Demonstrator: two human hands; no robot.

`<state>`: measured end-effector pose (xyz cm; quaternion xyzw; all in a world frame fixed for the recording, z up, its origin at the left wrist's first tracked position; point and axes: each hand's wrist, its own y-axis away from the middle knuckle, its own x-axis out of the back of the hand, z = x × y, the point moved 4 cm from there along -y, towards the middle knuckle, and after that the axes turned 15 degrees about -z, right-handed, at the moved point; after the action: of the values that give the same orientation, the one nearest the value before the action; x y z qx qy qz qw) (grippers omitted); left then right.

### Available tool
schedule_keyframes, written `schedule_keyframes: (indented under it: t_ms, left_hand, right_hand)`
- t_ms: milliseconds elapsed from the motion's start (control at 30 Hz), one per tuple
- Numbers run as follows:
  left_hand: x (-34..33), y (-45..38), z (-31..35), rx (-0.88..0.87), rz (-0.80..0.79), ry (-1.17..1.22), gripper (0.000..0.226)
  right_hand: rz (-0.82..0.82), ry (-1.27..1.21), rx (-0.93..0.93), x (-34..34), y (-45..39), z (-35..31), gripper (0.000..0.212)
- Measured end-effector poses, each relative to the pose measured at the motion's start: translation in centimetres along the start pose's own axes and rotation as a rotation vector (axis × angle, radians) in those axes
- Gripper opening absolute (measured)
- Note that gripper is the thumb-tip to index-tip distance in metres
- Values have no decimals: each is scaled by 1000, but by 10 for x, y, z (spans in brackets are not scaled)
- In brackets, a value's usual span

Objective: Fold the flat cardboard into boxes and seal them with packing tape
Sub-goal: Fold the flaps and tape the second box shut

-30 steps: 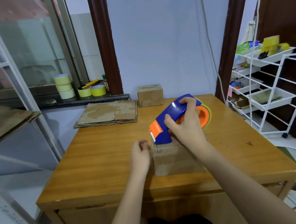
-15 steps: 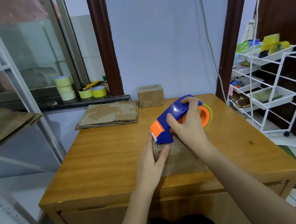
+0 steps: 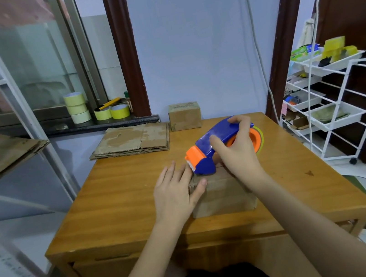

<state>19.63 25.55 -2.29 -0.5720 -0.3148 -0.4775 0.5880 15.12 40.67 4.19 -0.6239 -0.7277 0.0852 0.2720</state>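
Far left of the frame: a sheet of brown cardboard [image 3: 0, 155] lying on a white metal shelf frame [image 3: 11, 76].

Upper left, on the window sill [image 3: 101, 127]: a stack of three pale tape rolls [image 3: 77, 107], then two yellow tape rolls [image 3: 112, 112] side by side, with a yellow utility knife [image 3: 107, 104] resting across them.

Centre left, at the table's far edge: a pile of flat cardboard blanks [image 3: 132, 140]. Just to its right, a small closed box [image 3: 185, 116] standing against the wall.

Centre, on the wooden table [image 3: 115, 204]: your left hand [image 3: 176, 193], open and flat, fingers spread, pressed against the left side of the cardboard box [image 3: 224, 194] that you are sealing, thumb lying over its top edge. The box sits near the table's front edge.

Right of centre: your right hand [image 3: 237, 153], closed around the handle of the blue and orange tape dispenser [image 3: 218, 143], whose orange nose and toothed blade rest on the box's far left top edge, touching your left fingertips.

Far right: a white wire trolley [image 3: 338, 94] with trays of small items, yellow objects on the top tray.
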Motion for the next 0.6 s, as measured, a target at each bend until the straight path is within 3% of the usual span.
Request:
schedule_keyframes:
  t_ms: [200, 333, 433, 600]
  left_hand:
    - [4, 0, -3, -27, -7, -113, 70]
    - [5, 0, -3, 18, -76, -124, 75]
    - [7, 1, 1, -5, -56, -94, 76]
    - [1, 0, 9, -26, -99, 227, 83]
  right_hand:
    - [56, -46, 2, 3, 1, 1, 42]
    - [176, -147, 27, 9, 1, 1, 38]
    - [157, -125, 24, 11, 1, 3, 40]
    - [160, -144, 15, 14, 6, 3, 41]
